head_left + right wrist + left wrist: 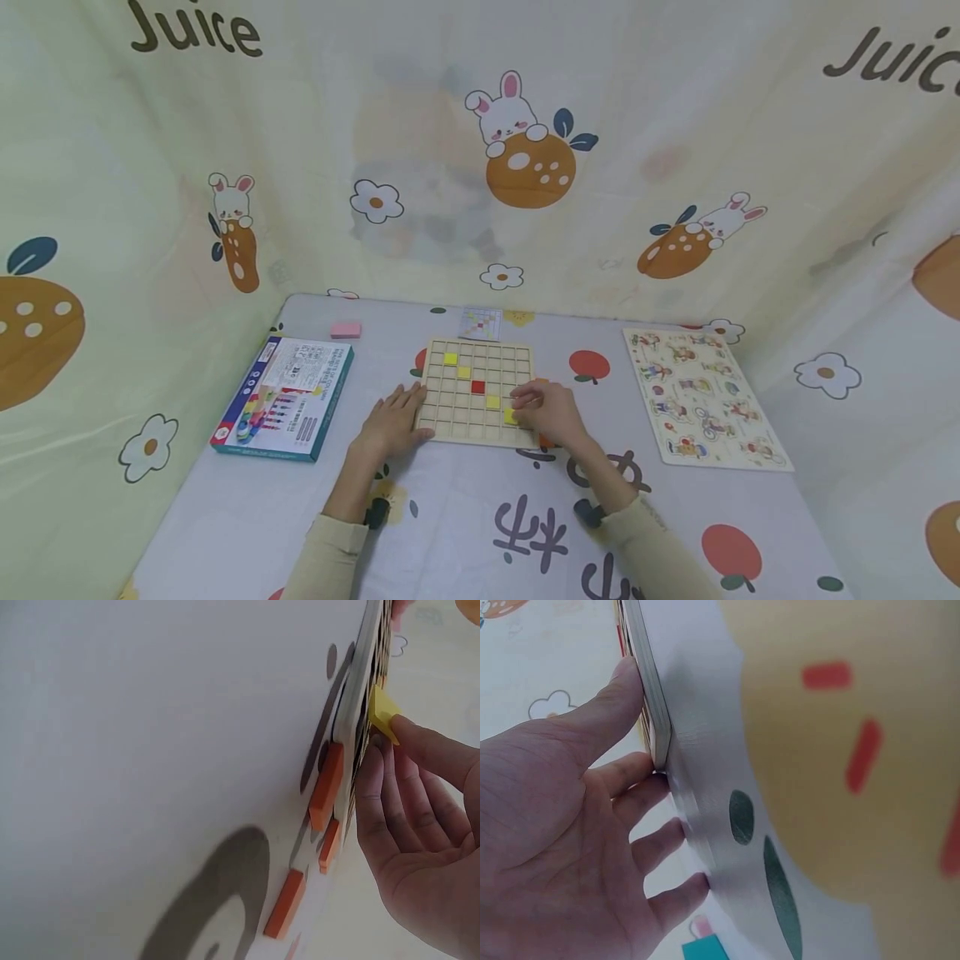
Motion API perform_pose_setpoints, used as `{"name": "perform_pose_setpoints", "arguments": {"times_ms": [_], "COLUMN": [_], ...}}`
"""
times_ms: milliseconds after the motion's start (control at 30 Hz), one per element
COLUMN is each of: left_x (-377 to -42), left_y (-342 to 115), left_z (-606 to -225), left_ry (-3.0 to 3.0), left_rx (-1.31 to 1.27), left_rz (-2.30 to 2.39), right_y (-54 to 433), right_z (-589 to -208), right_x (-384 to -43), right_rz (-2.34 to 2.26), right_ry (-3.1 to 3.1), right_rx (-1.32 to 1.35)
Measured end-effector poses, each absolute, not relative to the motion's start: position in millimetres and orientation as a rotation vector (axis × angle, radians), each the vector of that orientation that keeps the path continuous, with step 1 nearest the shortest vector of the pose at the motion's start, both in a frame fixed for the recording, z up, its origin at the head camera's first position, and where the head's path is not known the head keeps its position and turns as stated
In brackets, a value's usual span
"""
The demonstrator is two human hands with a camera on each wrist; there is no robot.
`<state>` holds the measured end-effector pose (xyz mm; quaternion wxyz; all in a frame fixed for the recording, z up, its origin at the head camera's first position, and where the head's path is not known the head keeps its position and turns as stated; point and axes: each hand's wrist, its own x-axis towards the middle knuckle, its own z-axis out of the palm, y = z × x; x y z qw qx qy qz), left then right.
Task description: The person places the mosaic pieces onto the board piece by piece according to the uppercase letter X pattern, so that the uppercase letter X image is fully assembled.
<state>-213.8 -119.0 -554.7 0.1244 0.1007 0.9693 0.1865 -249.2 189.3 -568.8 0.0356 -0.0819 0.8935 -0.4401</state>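
Observation:
A wooden grid board [450,423] lies on the table. A diagonal of square tiles crosses it: several yellow ones, such as the yellow tile at the upper left [450,359], and a red tile [477,387] in the middle. My right hand [553,412] is over the board's right side, pinching a yellow tile [381,714] between thumb and fingers. That tile stands tilted at the grid, by the lower right end of the diagonal. My left hand [392,423] rests at the board's left edge, fingers spread, with its thumb [619,701] against the board's near corner.
Orange blocks [327,787] lie beside the board's right edge, partly under my right hand. Behind the board are a small pattern card [480,324] and a pink block [346,331]. A boxed set [288,400] lies left, a picture puzzle board [701,400] right.

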Motion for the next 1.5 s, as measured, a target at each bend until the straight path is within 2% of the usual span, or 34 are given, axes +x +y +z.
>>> {"name": "perform_pose_setpoints", "arguments": {"times_ms": [667,1000,1500], "left_x": [-211.9,-211.3,-211.1], "left_y": [-117.4,-118.6,-116.8], "left_z": [-554.7,-554.1,-553.4], "left_ry": [2.822,2.817,2.82], "left_rx": [0.295,0.284,0.28], "left_rz": [0.542,0.557,0.572], "right_y": [184.8,210.6,256.8], "right_z": [-570.0,-559.7,-564.3], "right_x": [-247.0,-244.2,-221.8], "right_rz": [-1.254,-1.344,-1.155], "right_ry": [2.762,2.835,2.855], "right_rx": [-0.217,-0.164,-0.035]}}
